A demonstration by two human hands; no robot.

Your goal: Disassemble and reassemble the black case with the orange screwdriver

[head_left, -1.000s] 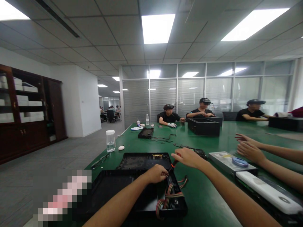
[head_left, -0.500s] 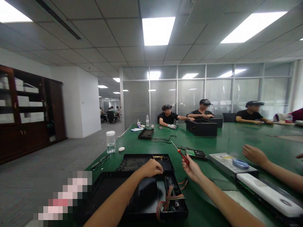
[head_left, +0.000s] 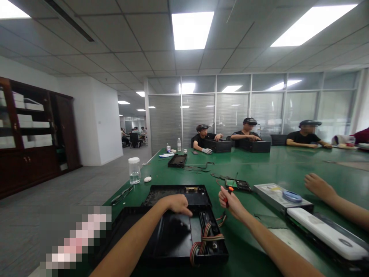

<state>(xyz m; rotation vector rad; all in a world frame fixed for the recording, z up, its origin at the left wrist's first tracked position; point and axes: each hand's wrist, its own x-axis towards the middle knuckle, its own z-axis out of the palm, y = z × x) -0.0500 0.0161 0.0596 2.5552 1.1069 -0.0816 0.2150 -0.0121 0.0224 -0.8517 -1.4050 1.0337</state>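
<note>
An open black case point(head_left: 173, 238) lies on the green table point(head_left: 276, 169) right in front of me, with a bundle of striped cables point(head_left: 206, 242) at its right end. My left hand point(head_left: 175, 203) rests palm down on the far edge of the case, fingers curled over a black part inside. To the right of the case, my right hand point(head_left: 230, 202) is closed around a small screwdriver with a red handle point(head_left: 229, 191), held just above the table.
A second black tray point(head_left: 180, 194) lies just behind the case. Farther right are a circuit board point(head_left: 239, 185), a flat grey drive with a blue disc point(head_left: 281, 196), a white bar point(head_left: 325, 232) and a neighbour's hand point(head_left: 318, 186). A water jar point(head_left: 134, 171) stands at the left edge. Three people sit at the far end.
My right hand has lifted the screwdriver out of the case and drawn it off to the right. My left hand has slid left along the case. The neighbour's hands pulled back.
</note>
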